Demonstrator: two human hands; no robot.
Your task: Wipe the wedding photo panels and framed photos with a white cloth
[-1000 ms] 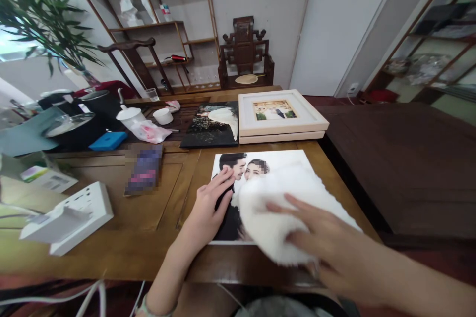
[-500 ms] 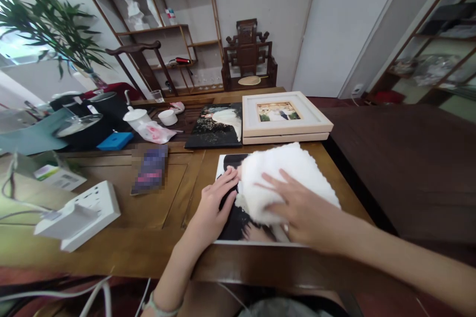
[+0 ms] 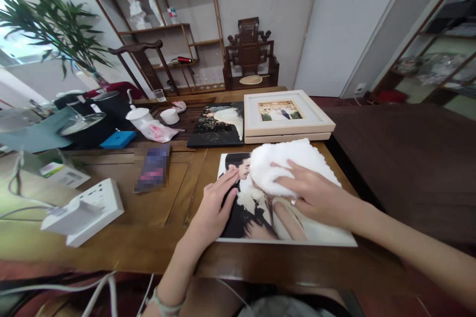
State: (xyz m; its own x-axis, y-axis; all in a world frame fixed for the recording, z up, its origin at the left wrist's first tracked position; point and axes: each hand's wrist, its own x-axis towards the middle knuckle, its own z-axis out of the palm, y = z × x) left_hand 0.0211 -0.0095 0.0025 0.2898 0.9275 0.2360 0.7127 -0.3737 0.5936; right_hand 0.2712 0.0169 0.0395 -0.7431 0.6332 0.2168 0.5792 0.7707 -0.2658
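Observation:
A large photo print (image 3: 260, 230) with white edges lies flat on the wooden table near its front edge. My left hand (image 3: 214, 203) rests flat on the photo's left side, fingers stretched out and together. Under my right hand (image 3: 310, 190) is a fluffy white towel (image 3: 277, 161), bunched and gripped between the fingers and pressed on the photo's upper right. The towel hides that part of the picture, while the dark suit and pale dress show below it.
Behind the photo lie a dark picture panel (image 3: 217, 126) and stacked light wooden frames (image 3: 290, 129). To the left are a white power strip (image 3: 94, 210) with cables, a pixelated dark item (image 3: 152, 167), a blue box (image 3: 118, 139), a white teapot (image 3: 139, 116) and a cup (image 3: 170, 117).
My right hand has shifted the towel up and to the right across the photo, uncovering more of the picture's lower middle and right. My left hand stays in place.

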